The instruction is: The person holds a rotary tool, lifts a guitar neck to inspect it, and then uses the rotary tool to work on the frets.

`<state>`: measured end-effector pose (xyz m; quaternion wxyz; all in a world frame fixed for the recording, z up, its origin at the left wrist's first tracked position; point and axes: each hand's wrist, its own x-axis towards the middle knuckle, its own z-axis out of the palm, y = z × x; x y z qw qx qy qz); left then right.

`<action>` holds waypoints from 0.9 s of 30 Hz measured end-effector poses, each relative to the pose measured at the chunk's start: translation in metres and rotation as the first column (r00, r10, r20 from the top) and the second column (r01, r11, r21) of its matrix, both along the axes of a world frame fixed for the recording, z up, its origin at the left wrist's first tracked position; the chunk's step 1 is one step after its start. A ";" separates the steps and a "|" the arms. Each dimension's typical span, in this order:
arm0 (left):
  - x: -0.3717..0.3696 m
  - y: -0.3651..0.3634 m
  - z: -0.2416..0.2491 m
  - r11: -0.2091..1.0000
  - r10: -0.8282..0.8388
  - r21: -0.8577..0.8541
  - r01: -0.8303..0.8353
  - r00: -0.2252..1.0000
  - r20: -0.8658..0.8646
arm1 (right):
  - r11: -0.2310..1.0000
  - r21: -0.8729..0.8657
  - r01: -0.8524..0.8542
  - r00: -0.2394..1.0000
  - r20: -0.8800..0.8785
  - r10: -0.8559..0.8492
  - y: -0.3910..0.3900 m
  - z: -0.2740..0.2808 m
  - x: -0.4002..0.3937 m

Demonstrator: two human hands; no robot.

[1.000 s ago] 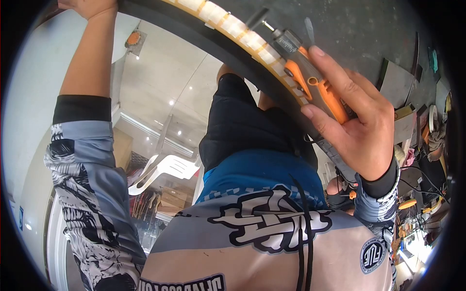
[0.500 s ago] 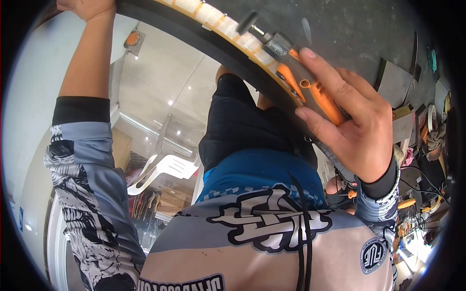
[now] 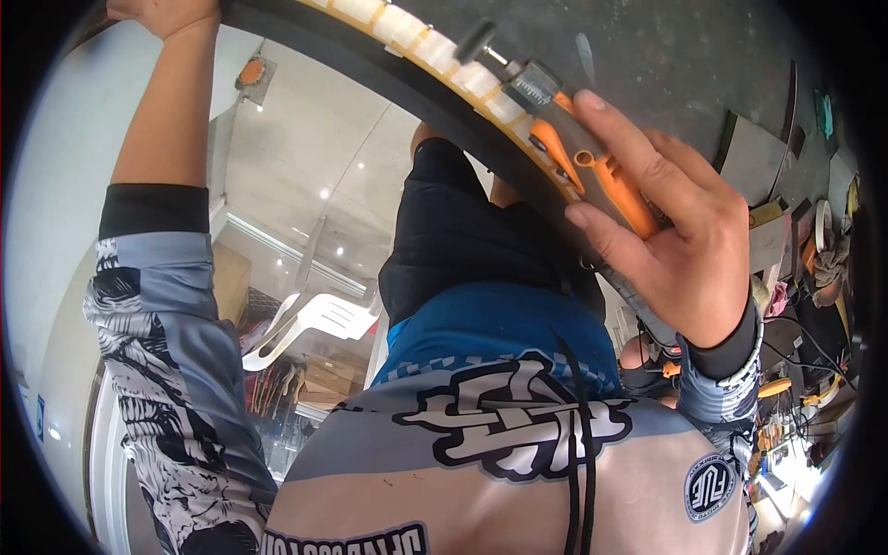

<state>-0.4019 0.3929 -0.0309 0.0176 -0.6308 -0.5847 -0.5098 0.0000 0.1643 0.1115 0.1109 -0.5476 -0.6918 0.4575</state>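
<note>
Wrapped round an orange and grey power tool (image 3: 606, 180), my right hand (image 3: 680, 208) has its index finger along the tool's top and its thumb below. The tool's round dark tip (image 3: 474, 43) is over a curved dark panel (image 3: 398, 79), beside its pale, taped edge strip (image 3: 435, 54); whether they touch I cannot tell. At the upper left my left hand (image 3: 168, 13) is at the panel's far end, cut off by the frame's top, its fingers mostly out of view.
A white plastic chair (image 3: 324, 319) stands at the lower left of my legs. On the right are cables (image 3: 805, 356), a grey board (image 3: 754, 153) and cluttered tools. Part of another person's knee or arm (image 3: 634, 356) shows below my right hand.
The tool and its tip have shifted very slightly to the right. My left hand looks unchanged.
</note>
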 end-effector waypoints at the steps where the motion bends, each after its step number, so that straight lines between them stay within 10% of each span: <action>1: 0.001 -0.001 0.001 1.000 0.000 -0.003 0.000 1.000 0.010 | 1.000 -0.001 -0.005 1.000 0.001 0.005 0.000 0.000 0.000; 12: -0.008 0.004 -0.005 0.999 -0.008 0.031 0.007 1.000 0.027 | 0.983 -0.057 0.173 0.985 -0.011 -0.174 0.000 0.001 0.029; 27: -0.007 -0.007 0.015 0.986 0.013 -0.167 -0.010 1.000 0.014 | 1.000 0.011 -0.019 0.998 0.053 0.018 -0.010 0.002 0.005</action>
